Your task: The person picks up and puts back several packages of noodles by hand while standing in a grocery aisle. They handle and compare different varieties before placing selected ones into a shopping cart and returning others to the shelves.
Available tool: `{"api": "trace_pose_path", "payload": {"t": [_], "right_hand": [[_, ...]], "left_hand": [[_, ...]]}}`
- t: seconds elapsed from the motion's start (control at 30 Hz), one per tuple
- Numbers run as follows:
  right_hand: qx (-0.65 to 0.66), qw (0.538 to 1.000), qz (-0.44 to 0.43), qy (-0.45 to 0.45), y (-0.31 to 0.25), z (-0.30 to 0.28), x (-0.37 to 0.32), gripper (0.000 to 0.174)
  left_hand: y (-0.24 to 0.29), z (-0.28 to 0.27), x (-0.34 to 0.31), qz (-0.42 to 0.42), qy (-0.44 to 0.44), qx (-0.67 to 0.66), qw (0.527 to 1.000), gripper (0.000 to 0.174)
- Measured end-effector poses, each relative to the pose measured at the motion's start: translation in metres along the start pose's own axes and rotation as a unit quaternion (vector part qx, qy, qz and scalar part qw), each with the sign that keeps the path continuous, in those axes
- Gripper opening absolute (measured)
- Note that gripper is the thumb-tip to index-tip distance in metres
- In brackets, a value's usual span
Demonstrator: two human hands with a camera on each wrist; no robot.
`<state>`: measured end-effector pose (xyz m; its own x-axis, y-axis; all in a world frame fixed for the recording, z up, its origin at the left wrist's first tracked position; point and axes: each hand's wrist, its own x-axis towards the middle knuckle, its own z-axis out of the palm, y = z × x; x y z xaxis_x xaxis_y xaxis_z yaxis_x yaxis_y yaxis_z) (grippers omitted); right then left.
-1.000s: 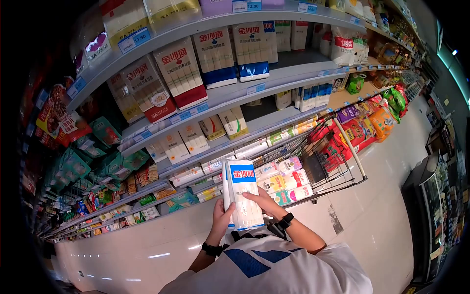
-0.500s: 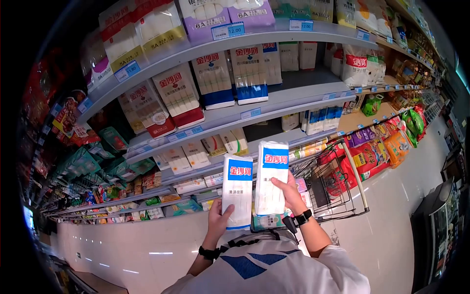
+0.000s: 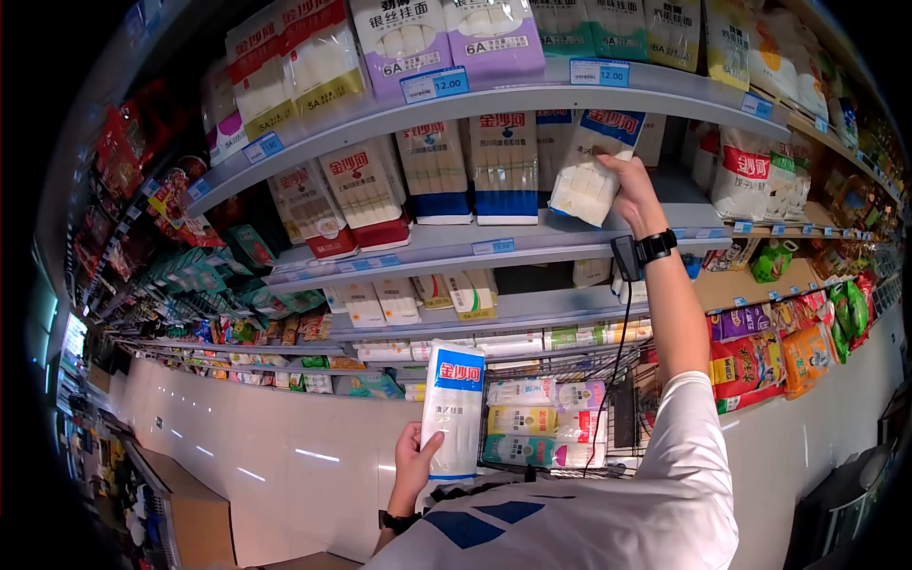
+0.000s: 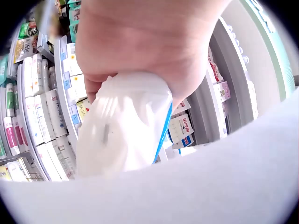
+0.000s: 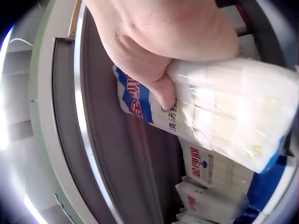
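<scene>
My left hand (image 3: 410, 465) holds a white pack of dried noodles (image 3: 456, 413) with a blue top band upright at the lower middle of the head view. In the left wrist view the white end of that noodle pack (image 4: 124, 130) shows below the palm. My right hand (image 3: 635, 190) reaches up to the middle shelf and grips a second blue-and-white noodle pack (image 3: 589, 176), tilted, just right of the standing packs. The right wrist view shows the thumb pressed across the front of this second pack (image 5: 224, 109), its lower end close to other noodle packs (image 5: 210, 165).
Above the right hand runs a shelf edge (image 3: 513, 98) with price tags. A wire cart (image 3: 622, 427) with several noodle packs (image 3: 522, 420) stands before the lower shelves. Bright bagged goods (image 3: 750, 351) sit at right. A black cable (image 3: 619, 347) hangs from the right wrist.
The two packs, together at first, have been parted, one in each hand. My right hand has carried its pack up and right to the shelf; my left hand keeps its pack low.
</scene>
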<state>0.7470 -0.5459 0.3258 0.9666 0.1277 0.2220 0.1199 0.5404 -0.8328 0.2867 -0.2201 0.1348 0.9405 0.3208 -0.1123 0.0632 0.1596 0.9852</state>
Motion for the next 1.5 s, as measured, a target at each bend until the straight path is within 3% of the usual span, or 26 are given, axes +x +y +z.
{"api": "trace_pose_path", "payload": {"t": [0.1, 0.17, 0.33, 0.53, 0.7, 0.83, 1.03, 1.1, 1.13, 1.17, 1.23, 1.3, 1.33, 1.37, 1.43, 1.5], "right_hand": [[-0.030, 0.999, 0.017, -0.008, 0.024, -0.016, 0.037, 0.037], [-0.142, 0.990, -0.003, -0.004, 0.035, -0.007, 0.040, 0.042], [-0.052, 0.994, 0.060, -0.078, 0.054, 0.009, 0.058, 0.047], [-0.106, 0.988, 0.042, -0.100, 0.077, 0.033, 0.078, 0.053], [-0.088, 0.988, 0.061, -0.113, 0.070, 0.015, 0.082, 0.053], [-0.170, 0.980, 0.028, -0.100, 0.065, 0.006, 0.085, 0.052], [-0.392, 0.911, -0.078, -0.102, 0.058, 0.007, 0.093, 0.066], [-0.549, 0.833, -0.061, -0.034, 0.043, 0.010, 0.085, 0.069], [-0.576, 0.802, -0.158, 0.002, 0.054, 0.000, 0.088, 0.068], [-0.571, 0.743, -0.341, 0.072, 0.061, -0.002, 0.072, 0.064], [-0.579, 0.731, -0.323, 0.163, 0.058, 0.019, 0.006, 0.054], [-0.338, 0.890, -0.307, -0.001, 0.071, 0.030, -0.054, 0.041], [-0.258, 0.942, -0.204, -0.071, 0.086, 0.035, -0.090, 0.035], [-0.139, 0.982, -0.071, -0.102, 0.094, 0.048, -0.132, 0.043], [0.022, 0.976, 0.096, -0.194, 0.106, 0.063, -0.198, 0.065], [0.079, 0.943, 0.226, -0.233, 0.116, 0.078, -0.241, 0.067]], "left_hand": [[-0.006, 0.007, -0.008, -0.007, 0.024, 0.009, 1.000, 0.016], [-0.005, 0.010, -0.015, -0.020, 0.044, 0.017, 0.999, 0.016], [-0.011, 0.013, -0.020, -0.012, 0.079, 0.007, 0.997, 0.016], [-0.015, 0.014, -0.029, -0.003, 0.106, 0.018, 0.994, 0.017], [-0.011, 0.016, -0.035, -0.004, 0.129, 0.030, 0.991, 0.018], [-0.012, 0.017, -0.038, -0.016, 0.129, 0.033, 0.991, 0.018], [0.001, 0.033, -0.021, -0.005, 0.097, 0.038, 0.995, 0.019], [0.007, 0.039, -0.014, 0.008, 0.070, 0.043, 0.997, 0.019], [0.007, 0.039, -0.010, 0.013, 0.059, 0.056, 0.997, 0.018], [0.011, 0.042, -0.007, 0.014, 0.059, 0.053, 0.997, 0.018], [0.022, 0.049, -0.001, 0.026, 0.037, 0.043, 0.998, 0.019], [0.030, 0.056, 0.006, 0.046, 0.033, 0.030, 0.998, 0.021], [0.035, 0.061, 0.011, 0.065, 0.029, 0.020, 0.997, 0.023], [0.041, 0.066, 0.017, 0.065, 0.029, 0.017, 0.997, 0.023], [0.052, 0.078, 0.029, 0.110, 0.020, -0.034, 0.993, 0.027], [0.063, 0.092, 0.042, 0.119, 0.019, -0.037, 0.992, 0.029]]}}
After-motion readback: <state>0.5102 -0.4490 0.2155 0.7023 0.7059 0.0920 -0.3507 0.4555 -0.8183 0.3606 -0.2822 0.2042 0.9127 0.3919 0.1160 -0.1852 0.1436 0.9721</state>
